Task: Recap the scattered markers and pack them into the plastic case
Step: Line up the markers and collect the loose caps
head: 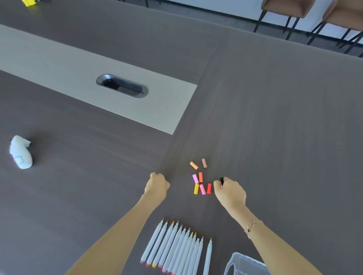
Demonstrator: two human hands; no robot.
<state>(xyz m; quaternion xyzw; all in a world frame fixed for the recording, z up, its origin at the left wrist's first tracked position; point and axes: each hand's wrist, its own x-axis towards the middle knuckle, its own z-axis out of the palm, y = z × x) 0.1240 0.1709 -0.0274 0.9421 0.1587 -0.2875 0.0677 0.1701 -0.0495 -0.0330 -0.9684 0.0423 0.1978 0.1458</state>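
Markers (pixel 176 251) lie in a tight row near the bottom edge of the table (pixel 275 117), w/ no caps on, tips up toward the far side. One more marker (pixel 207 257) lies by itself just right of the row. The clear case (pixel 243 264) sits at the bottom edge, right of that marker, partly cut off and partly behind the right arm.

Caps lie in a small bunch farther up the table, between the two hands. An orange cap (pixel 193 165) and a dusty pink cap (pixel 204 163) are at the top of the bunch. Below them are a light pink cap (pixel 195 178) and a red-orange cap (pixel 200 177), side by side. Lowest are a yellow cap (pixel 196 188), a pink cap (pixel 202 189) and a red cap (pixel 209 188).

The left hand (pixel 157 185) is curled in a fist on the table, left of the caps. Can't tell if it holds anything. The right hand (pixel 229 191) is curled too, just right of the caps, and pinches a small black thing (pixel 221 180) at its fingertips; it may be a cap. A gold bracelet (pixel 252 227) is on the right wrist.

Far off by the left edge lies a white soft toy (pixel 20 152). A metal cable slot (pixel 122 86) sits in the pale strip mid-table. Something yellow (pixel 29 2) shows at the top left corner. Chairs (pixel 286 8) stand past the far edge.
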